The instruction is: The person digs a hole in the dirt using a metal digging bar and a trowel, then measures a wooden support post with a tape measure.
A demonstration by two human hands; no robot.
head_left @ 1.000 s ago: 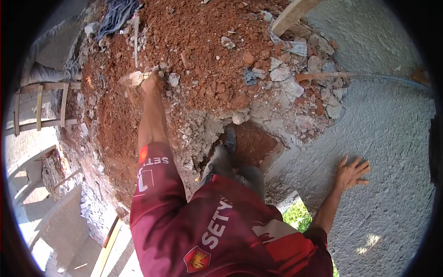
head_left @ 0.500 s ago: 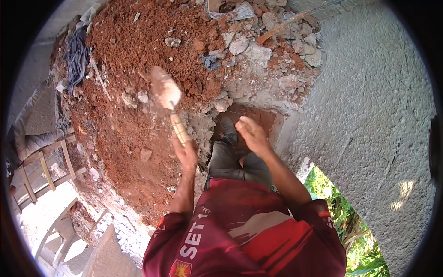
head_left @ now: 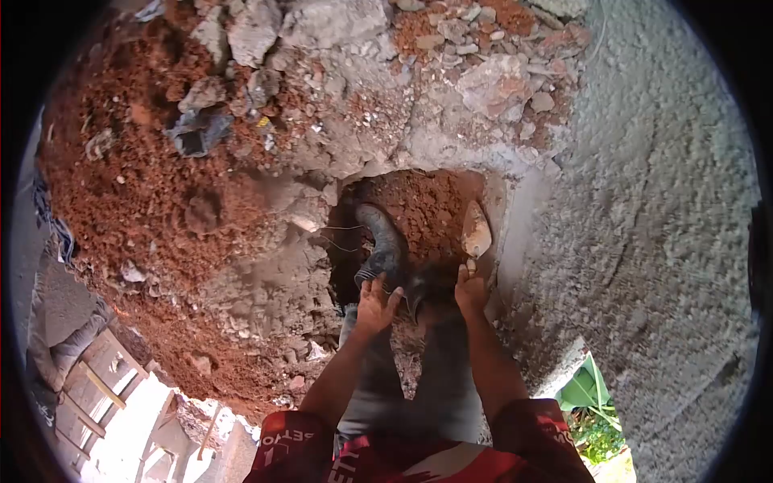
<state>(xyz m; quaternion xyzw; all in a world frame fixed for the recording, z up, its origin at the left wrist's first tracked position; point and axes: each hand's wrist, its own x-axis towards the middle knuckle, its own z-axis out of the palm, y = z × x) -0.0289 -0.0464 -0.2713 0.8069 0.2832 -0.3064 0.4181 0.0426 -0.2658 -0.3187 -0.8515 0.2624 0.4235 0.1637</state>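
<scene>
Nearest, at six o'clock: red sleeves [head_left: 322,451] and grey trouser legs [head_left: 435,386], seen from straight above. Just beyond, left hand [head_left: 375,304] resting on the left knee, fingers spread and loose, gripping nothing. Right hand [head_left: 471,291] closed around the handle of a trowel [head_left: 475,233], blade pointing to twelve o'clock and lying against the right wall of the hole [head_left: 419,217]. Whether the blade touches the soil: cannot tell. Between the hands, toward eleven o'clock, a dark rubber boot [head_left: 385,241] planted in the hole on red earth. To three o'clock, a rough grey rendered wall [head_left: 644,225], running the full height of the view. Around the hole's rim, grey broken concrete [head_left: 338,145]. Further out, toward ten o'clock, a mound of red soil [head_left: 137,193] with a dark scrap of debris [head_left: 197,133] on it. At twelve o'clock, larger rubble chunks [head_left: 491,80]. At seven o'clock, far below, wooden scaffolding [head_left: 97,378]; at four o'clock, green foliage [head_left: 592,410].
</scene>
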